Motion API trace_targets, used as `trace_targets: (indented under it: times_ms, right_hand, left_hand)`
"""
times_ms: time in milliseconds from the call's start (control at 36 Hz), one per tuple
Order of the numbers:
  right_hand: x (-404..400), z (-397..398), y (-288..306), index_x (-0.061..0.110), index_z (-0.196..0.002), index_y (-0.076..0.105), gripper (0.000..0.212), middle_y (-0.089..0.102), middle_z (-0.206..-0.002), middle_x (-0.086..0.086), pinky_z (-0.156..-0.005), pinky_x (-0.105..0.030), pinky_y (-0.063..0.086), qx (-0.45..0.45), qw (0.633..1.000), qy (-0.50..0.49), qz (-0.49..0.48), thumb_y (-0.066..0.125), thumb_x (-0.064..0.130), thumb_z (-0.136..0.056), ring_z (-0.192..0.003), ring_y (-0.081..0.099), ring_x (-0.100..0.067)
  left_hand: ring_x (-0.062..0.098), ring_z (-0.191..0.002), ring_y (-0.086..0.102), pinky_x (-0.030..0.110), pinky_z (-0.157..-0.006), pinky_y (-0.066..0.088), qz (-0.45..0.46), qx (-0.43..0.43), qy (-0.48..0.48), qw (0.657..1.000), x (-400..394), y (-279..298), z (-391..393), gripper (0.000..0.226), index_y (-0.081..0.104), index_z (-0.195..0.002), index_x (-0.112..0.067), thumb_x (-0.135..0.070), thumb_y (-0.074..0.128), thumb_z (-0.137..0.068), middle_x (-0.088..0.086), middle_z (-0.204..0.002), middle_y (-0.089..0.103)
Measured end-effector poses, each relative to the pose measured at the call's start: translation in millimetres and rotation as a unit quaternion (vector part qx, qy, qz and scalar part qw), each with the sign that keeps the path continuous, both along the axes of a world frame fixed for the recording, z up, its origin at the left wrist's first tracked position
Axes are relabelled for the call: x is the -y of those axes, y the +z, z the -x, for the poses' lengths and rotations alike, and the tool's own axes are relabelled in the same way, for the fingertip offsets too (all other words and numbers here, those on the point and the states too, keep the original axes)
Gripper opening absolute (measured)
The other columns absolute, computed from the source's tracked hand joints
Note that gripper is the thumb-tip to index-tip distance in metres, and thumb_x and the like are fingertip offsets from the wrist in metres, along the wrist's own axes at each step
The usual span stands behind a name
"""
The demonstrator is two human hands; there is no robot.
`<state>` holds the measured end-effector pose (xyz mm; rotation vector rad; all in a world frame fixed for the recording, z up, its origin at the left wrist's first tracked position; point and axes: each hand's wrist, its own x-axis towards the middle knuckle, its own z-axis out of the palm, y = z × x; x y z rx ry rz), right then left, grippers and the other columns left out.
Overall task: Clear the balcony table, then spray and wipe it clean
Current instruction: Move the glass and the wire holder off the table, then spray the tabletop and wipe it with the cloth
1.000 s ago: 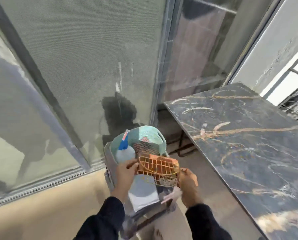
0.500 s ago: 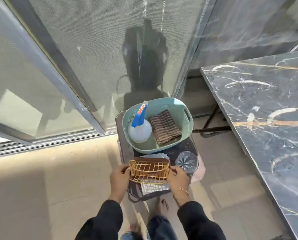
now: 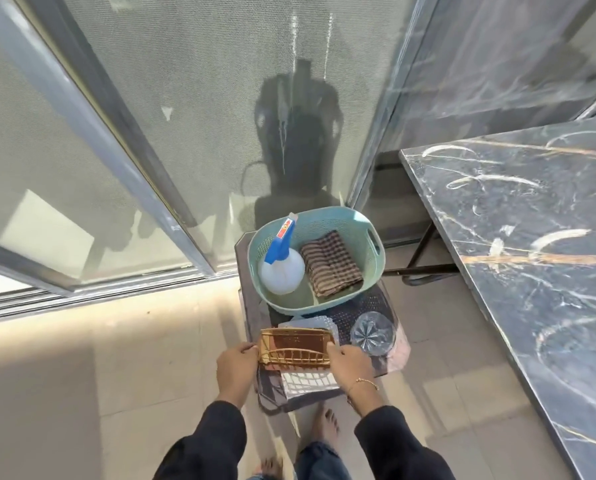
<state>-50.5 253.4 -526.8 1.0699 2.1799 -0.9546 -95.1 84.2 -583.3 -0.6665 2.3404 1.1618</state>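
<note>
My left hand point(image 3: 235, 367) and my right hand point(image 3: 350, 367) grip the two ends of a gold wire rack point(image 3: 294, 348), low over the near part of a small dark stool point(image 3: 249, 317). A teal basket point(image 3: 374, 251) stands on the stool's far part, holding a white spray bottle point(image 3: 282, 271) with a blue trigger and a folded brown checked cloth point(image 3: 331, 265). The dark marble table point(image 3: 532, 244) fills the right side.
A clear glass dish point(image 3: 372, 332) lies on the stool right of the rack, and a grey checked cloth point(image 3: 307, 382) lies under it. Mesh sliding doors point(image 3: 220, 98) rise behind the stool. My bare feet point(image 3: 326, 424) stand on beige floor tiles.
Both hands have brought the wire rack down from in front of the basket to the stool's near part. The view has tilted down and shifted left.
</note>
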Motion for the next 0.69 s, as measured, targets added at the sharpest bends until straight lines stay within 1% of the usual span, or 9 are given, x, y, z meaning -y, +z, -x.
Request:
trace_targets:
  times_ms: [56,111,167,250,306,361,472,583,695]
  right_hand:
    - [-10,6,14,0.006,-0.099,0.068,0.038,0.068,-0.107,-0.011,-0.086,-0.029,0.045,-0.002,0.999,0.033,-0.018,0.044,0.034,-0.093,-0.100,0.061,-0.026]
    - [-19,19,32,0.007,-0.082,0.068,0.031,0.068,-0.094,-0.013,-0.080,-0.030,0.046,-0.028,0.998,0.043,-0.035,0.048,0.029,-0.089,-0.092,0.061,-0.026]
    - [-26,35,52,0.006,-0.070,0.063,0.029,0.068,-0.084,-0.014,-0.074,-0.029,0.044,-0.080,0.996,0.027,-0.036,0.050,0.025,-0.087,-0.083,0.060,-0.026]
    - [-35,67,76,0.001,-0.076,0.067,0.029,0.071,-0.085,-0.015,-0.078,-0.033,0.050,-0.170,0.985,-0.015,-0.007,0.053,0.024,-0.087,-0.084,0.064,-0.029]
    - [-39,88,83,0.003,-0.081,0.067,0.027,0.071,-0.087,-0.014,-0.083,-0.039,0.053,-0.202,0.979,-0.027,0.011,0.054,0.025,-0.088,-0.088,0.065,-0.031]
    - [-43,108,81,0.007,-0.081,0.066,0.023,0.070,-0.090,-0.015,-0.086,-0.042,0.052,-0.207,0.978,-0.025,0.018,0.054,0.025,-0.088,-0.093,0.064,-0.034]
    - [-53,134,59,0.013,-0.087,0.068,0.018,0.070,-0.105,-0.012,-0.087,-0.031,0.046,-0.145,0.989,0.024,-0.025,0.054,0.025,-0.087,-0.101,0.061,-0.030]
    - [-58,151,30,0.009,-0.121,0.057,0.038,0.053,-0.129,-0.019,-0.102,-0.035,0.039,-0.057,0.992,0.095,-0.052,0.054,0.025,-0.087,-0.119,0.051,-0.034]
    - [-60,157,7,0.012,-0.135,0.042,0.051,0.031,-0.141,-0.022,-0.110,-0.042,0.034,0.009,0.982,0.177,-0.059,0.051,0.028,-0.088,-0.128,0.039,-0.038]
  left_hand:
    - [0.026,-0.090,0.059,0.029,-0.077,0.044,0.045,-0.068,0.002,0.997,-6,16,9,0.022,0.071,-0.105,-0.004,-0.013,0.057,-0.091,0.016,-0.107,0.069]
    - [0.029,-0.104,0.057,0.033,-0.086,0.045,0.049,-0.150,0.011,0.987,-14,37,24,0.025,0.067,-0.112,-0.003,-0.012,0.060,-0.089,0.015,-0.114,0.063]
    - [0.029,-0.109,0.054,0.038,-0.091,0.049,0.037,-0.213,-0.007,0.976,-22,57,41,0.030,0.064,-0.114,-0.004,-0.012,0.066,-0.085,0.015,-0.117,0.060]
    - [0.024,-0.113,0.050,0.043,-0.094,0.049,0.010,-0.256,-0.081,0.963,-31,77,67,0.044,0.060,-0.120,-0.011,-0.017,0.074,-0.079,0.008,-0.119,0.058]
    - [0.021,-0.118,0.047,0.036,-0.098,0.043,-0.007,-0.254,-0.144,0.956,-36,81,81,0.056,0.056,-0.128,-0.017,-0.021,0.078,-0.076,0.004,-0.126,0.056]
    - [0.020,-0.122,0.046,0.028,-0.096,0.035,-0.003,-0.242,-0.181,0.953,-39,81,91,0.064,0.052,-0.133,-0.021,-0.025,0.079,-0.075,0.001,-0.131,0.055]
    - [0.021,-0.113,0.052,0.022,-0.086,0.032,0.046,-0.252,-0.209,0.944,-48,76,106,0.057,0.055,-0.131,-0.018,-0.032,0.075,-0.079,0.002,-0.123,0.061]
    - [0.023,-0.097,0.057,0.015,-0.076,0.034,-0.068,-0.221,-0.139,0.963,-62,77,122,0.049,0.062,-0.123,-0.011,-0.019,0.078,-0.077,0.003,-0.103,0.063]
    - [0.018,-0.102,0.058,0.012,-0.084,0.045,-0.184,-0.184,-0.095,0.961,-65,76,130,0.057,0.062,-0.125,-0.022,-0.014,0.081,-0.072,0.008,-0.121,0.060]
